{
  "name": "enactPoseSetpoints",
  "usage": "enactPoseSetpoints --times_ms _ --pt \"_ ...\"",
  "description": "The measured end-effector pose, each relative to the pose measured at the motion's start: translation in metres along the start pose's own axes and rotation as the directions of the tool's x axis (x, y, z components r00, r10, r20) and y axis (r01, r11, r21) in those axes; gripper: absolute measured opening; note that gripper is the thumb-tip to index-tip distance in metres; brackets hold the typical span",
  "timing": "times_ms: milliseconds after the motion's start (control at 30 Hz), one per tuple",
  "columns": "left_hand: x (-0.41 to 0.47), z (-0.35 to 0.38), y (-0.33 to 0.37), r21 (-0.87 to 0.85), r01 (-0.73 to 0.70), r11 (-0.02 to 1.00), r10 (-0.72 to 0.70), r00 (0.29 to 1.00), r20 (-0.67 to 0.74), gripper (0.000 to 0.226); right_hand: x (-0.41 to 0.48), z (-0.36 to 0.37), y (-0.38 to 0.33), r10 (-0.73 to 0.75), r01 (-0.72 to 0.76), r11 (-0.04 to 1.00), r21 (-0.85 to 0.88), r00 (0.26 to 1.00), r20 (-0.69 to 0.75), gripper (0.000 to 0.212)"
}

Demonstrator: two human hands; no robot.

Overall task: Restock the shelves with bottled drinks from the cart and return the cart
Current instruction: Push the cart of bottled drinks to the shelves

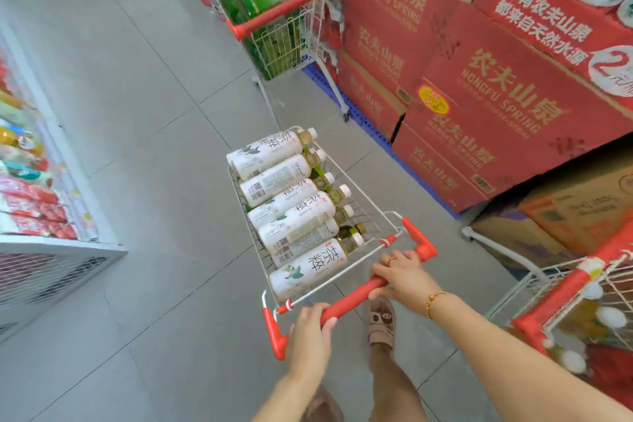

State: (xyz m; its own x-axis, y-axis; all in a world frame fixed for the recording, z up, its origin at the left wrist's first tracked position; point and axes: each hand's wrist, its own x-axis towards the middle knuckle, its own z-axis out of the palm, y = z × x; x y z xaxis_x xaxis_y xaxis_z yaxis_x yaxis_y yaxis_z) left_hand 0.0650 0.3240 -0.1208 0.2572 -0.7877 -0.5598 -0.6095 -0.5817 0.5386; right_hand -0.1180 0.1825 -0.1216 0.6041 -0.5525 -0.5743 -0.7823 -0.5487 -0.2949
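Observation:
A small wire cart (pixel 378 216) with a red handle bar (pixel 352 298) stands on the grey tiled floor in front of me. Several white-labelled tea bottles (pixel 291 212) with white caps lie on their sides in its basket, stacked in a row. My left hand (pixel 310 332) grips the left part of the red handle. My right hand (pixel 402 276), with a ring and a gold bracelet, grips the handle further right.
A second cart (pixel 286 7) full of green bottle packs stands ahead by stacked red water cartons (pixel 496 89). A third cart (pixel 575 288) sits at my right. A low display case (pixel 58 250) of colourful goods lines the left. My sandalled foot (pixel 381 320) is under the handle.

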Motion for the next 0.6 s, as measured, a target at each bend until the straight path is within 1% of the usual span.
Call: enactPoseSetpoints --times_ms 67,167,233,300,367,433,500,600 --pt "-0.009 -0.013 -0.023 0.062 0.020 0.998 -0.016 0.998 -0.062 0.019 0.008 0.004 -0.030 -0.008 0.008 1.000 -0.013 1.000 0.003 0.074" --pt "-0.016 -0.036 -0.056 0.075 0.068 0.995 -0.057 0.989 -0.136 0.026 0.027 0.006 -0.073 -0.047 0.047 0.998 -0.036 0.999 0.007 0.084" --pt "-0.014 -0.052 -0.077 0.088 0.092 0.992 -0.076 0.982 -0.171 0.030 0.045 0.003 -0.098 -0.061 0.061 0.998 -0.027 0.998 0.009 0.076" --pt "-0.007 -0.070 -0.098 0.099 0.104 0.990 -0.083 0.978 -0.191 0.033 0.070 -0.006 -0.121 -0.068 0.068 0.998 -0.017 0.997 0.037 0.059" --pt "0.004 -0.092 -0.121 0.072 0.107 0.992 -0.092 0.977 -0.194 0.034 0.099 -0.018 -0.145 -0.077 0.077 0.997 0.000 0.994 0.084 0.048" --pt "0.017 -0.117 -0.141 0.020 0.097 0.995 -0.090 0.972 -0.219 0.031 0.127 -0.030 -0.170 -0.090 0.091 0.996 0.000 0.989 0.116 0.046" --pt "0.031 -0.144 -0.161 -0.023 0.088 0.996 -0.091 0.960 -0.264 0.030 0.155 -0.040 -0.194 -0.096 0.098 0.995 -0.015 0.989 0.109 0.046" --pt "0.055 -0.181 -0.189 -0.054 0.033 0.998 -0.049 0.941 -0.334 0.050 0.193 -0.053 -0.228 -0.117 0.119 0.992 -0.033 0.991 0.066 0.047"
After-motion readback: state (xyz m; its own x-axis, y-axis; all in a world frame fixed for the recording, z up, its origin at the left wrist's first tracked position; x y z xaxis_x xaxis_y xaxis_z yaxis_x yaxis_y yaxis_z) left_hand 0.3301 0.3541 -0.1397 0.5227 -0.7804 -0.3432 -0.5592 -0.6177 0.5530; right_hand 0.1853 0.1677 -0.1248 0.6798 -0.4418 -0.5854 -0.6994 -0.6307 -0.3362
